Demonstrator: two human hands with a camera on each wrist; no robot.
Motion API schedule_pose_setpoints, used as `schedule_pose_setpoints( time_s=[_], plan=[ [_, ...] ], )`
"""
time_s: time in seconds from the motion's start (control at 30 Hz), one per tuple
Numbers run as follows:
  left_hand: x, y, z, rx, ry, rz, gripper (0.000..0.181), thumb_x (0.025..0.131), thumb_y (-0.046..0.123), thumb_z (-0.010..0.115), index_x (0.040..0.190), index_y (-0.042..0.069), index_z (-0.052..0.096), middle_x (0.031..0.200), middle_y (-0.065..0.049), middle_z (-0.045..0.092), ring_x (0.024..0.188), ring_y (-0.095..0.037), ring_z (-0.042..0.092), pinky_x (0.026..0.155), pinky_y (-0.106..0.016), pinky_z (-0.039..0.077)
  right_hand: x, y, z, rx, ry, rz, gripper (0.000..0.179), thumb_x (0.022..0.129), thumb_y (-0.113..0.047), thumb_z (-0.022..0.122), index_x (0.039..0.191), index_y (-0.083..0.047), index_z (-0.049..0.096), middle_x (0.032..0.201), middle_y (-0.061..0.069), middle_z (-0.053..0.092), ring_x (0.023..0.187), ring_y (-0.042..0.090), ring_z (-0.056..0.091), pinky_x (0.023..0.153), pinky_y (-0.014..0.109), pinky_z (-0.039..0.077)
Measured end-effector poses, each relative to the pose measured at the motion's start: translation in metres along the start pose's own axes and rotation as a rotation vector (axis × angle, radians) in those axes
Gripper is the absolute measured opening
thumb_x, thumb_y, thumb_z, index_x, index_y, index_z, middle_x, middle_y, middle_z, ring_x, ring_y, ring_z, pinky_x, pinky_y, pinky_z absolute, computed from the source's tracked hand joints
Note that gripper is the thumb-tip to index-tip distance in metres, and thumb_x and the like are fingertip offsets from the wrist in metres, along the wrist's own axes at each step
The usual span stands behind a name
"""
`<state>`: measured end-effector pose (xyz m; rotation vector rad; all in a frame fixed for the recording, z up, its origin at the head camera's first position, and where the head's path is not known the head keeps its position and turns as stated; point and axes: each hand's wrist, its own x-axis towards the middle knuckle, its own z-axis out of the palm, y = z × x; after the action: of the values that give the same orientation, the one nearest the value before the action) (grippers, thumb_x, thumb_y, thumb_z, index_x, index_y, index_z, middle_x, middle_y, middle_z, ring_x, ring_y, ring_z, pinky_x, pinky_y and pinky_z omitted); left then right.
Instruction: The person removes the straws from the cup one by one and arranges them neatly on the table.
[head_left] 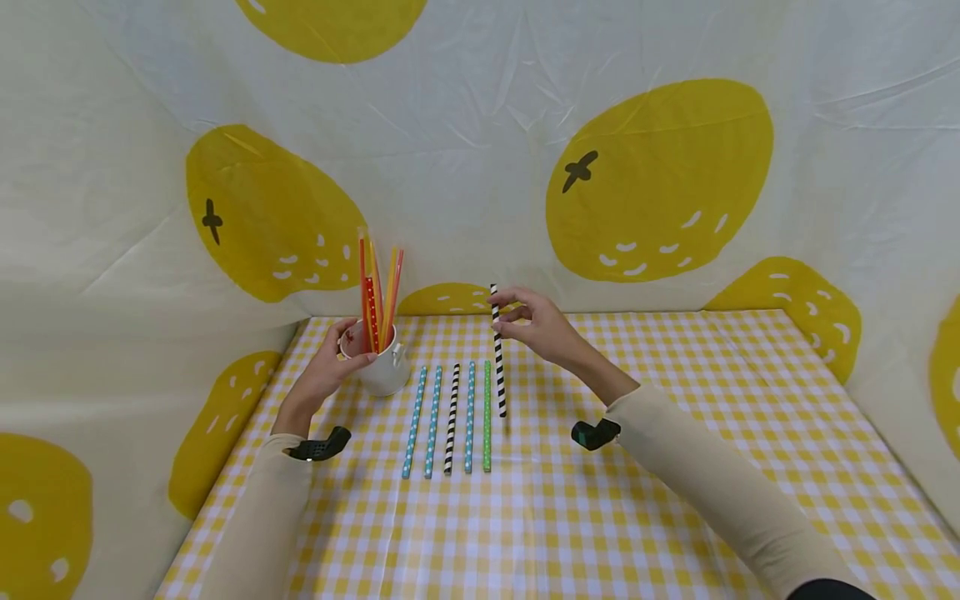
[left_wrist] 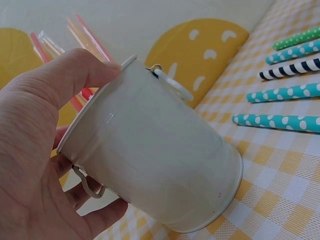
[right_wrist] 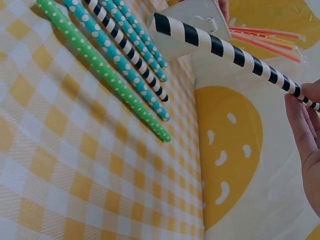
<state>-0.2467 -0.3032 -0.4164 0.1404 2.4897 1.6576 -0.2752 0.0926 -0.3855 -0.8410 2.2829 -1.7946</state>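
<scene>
My left hand (head_left: 324,367) grips the rim of a white metal bucket (left_wrist: 155,145) with small side handles, thumb at the rim and fingers round the far side. Red, orange and yellow straws (head_left: 384,300) stand in the bucket, one of them red with white dots. Between the thumb and fingers of my right hand (head_left: 536,323), a black-and-white striped straw (right_wrist: 225,50) is pinched near its upper end, raised above the table. Left of it lies a row of straws: a green dotted straw (head_left: 487,417), several blue dotted straws (head_left: 470,417) and another black-and-white striped straw (head_left: 452,421).
A yellow-and-white checked cloth (head_left: 600,517) covers the table. Behind it hangs a pale curtain (head_left: 465,183) printed with large yellow fruit, close to the table's back edge. The bucket stands near the back left corner.
</scene>
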Motion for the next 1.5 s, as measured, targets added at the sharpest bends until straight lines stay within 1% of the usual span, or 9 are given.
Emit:
schedule_pose_setpoints(
  time_s=[0.23, 0.47, 0.63, 0.77, 0.87, 1.07, 1.27, 1.4, 1.5],
  plan=[
    [-0.012, 0.024, 0.003, 0.001, -0.017, -0.025, 0.084, 0.098, 0.017, 0.068, 0.161, 0.009, 0.013, 0.165, -0.021, 0.011, 0.148, -0.042, 0.020, 0.113, -0.060, 0.025, -0.007, 0.014, 0.004, -0.012, -0.011, 0.060, 0.038, 0.098, -0.011, 0.069, 0.135, -0.013, 0.061, 0.136, 0.009, 0.056, 0.106, 0.026, 0.066, 0.085, 0.036, 0.057],
    [-0.008, 0.014, 0.002, -0.006, -0.012, -0.025, 0.087, 0.098, 0.021, 0.070, 0.162, 0.013, 0.012, 0.165, -0.020, 0.012, 0.147, -0.041, 0.023, 0.112, -0.059, 0.027, -0.012, 0.027, 0.008, 0.019, -0.048, 0.147, 0.039, 0.097, -0.008, 0.069, 0.135, -0.008, 0.059, 0.141, 0.015, 0.053, 0.106, 0.031, 0.066, 0.089, 0.043, 0.056],
    [-0.013, 0.025, 0.004, -0.008, -0.015, -0.033, 0.083, 0.098, 0.016, 0.067, 0.161, 0.009, 0.013, 0.165, -0.021, 0.011, 0.149, -0.041, 0.019, 0.113, -0.059, 0.025, -0.017, 0.036, 0.011, 0.044, -0.067, 0.190, 0.039, 0.096, -0.002, 0.068, 0.134, -0.004, 0.059, 0.141, 0.020, 0.053, 0.105, 0.035, 0.066, 0.095, 0.056, 0.051],
    [-0.012, 0.024, 0.003, 0.000, -0.015, -0.023, 0.084, 0.098, 0.016, 0.067, 0.161, 0.007, 0.013, 0.165, -0.022, 0.009, 0.151, -0.041, 0.014, 0.114, -0.061, 0.023, -0.021, 0.043, 0.014, 0.054, -0.085, 0.219, 0.039, 0.096, -0.001, 0.068, 0.134, -0.001, 0.058, 0.136, 0.025, 0.053, 0.104, 0.036, 0.068, 0.095, 0.063, 0.047],
    [-0.007, 0.014, 0.001, -0.004, -0.009, -0.016, 0.086, 0.097, 0.018, 0.069, 0.162, 0.010, 0.013, 0.166, -0.020, 0.008, 0.152, -0.040, 0.013, 0.114, -0.062, 0.023, -0.023, 0.047, 0.016, 0.014, -0.099, 0.240, 0.040, 0.096, -0.002, 0.068, 0.134, 0.002, 0.058, 0.130, 0.025, 0.055, 0.101, 0.032, 0.069, 0.092, 0.060, 0.049],
    [0.001, -0.005, -0.001, 0.002, 0.009, -0.012, 0.087, 0.097, 0.027, 0.071, 0.162, 0.018, 0.015, 0.166, -0.015, 0.012, 0.151, -0.036, 0.017, 0.113, -0.059, 0.025, -0.026, 0.057, 0.019, -0.072, -0.146, 0.267, 0.039, 0.095, -0.003, 0.069, 0.132, 0.007, 0.059, 0.122, 0.025, 0.058, 0.094, 0.025, 0.067, 0.084, 0.049, 0.055],
    [0.002, -0.007, -0.001, -0.014, 0.012, 0.004, 0.086, 0.096, 0.027, 0.072, 0.161, 0.017, 0.016, 0.164, -0.015, 0.014, 0.149, -0.036, 0.019, 0.113, -0.057, 0.026, -0.026, 0.066, 0.021, -0.115, -0.172, 0.302, 0.038, 0.093, -0.006, 0.073, 0.128, 0.003, 0.062, 0.109, 0.018, 0.062, 0.087, 0.021, 0.066, 0.077, 0.040, 0.056],
    [0.001, -0.006, 0.000, -0.014, 0.015, 0.006, 0.086, 0.096, 0.026, 0.072, 0.161, 0.017, 0.017, 0.164, -0.015, 0.014, 0.149, -0.037, 0.020, 0.113, -0.057, 0.026, -0.025, 0.069, 0.022, -0.209, -0.176, 0.312, 0.036, 0.092, -0.012, 0.075, 0.126, -0.002, 0.066, 0.104, 0.010, 0.064, 0.084, 0.017, 0.064, 0.071, 0.032, 0.052],
    [0.001, -0.005, 0.000, -0.016, 0.013, 0.010, 0.086, 0.096, 0.024, 0.071, 0.161, 0.016, 0.015, 0.164, -0.016, 0.014, 0.149, -0.037, 0.021, 0.113, -0.056, 0.027, -0.024, 0.069, 0.024, -0.291, -0.180, 0.304, 0.035, 0.091, -0.014, 0.076, 0.124, -0.004, 0.069, 0.102, 0.007, 0.065, 0.083, 0.017, 0.062, 0.071, 0.032, 0.050]
  ],
)
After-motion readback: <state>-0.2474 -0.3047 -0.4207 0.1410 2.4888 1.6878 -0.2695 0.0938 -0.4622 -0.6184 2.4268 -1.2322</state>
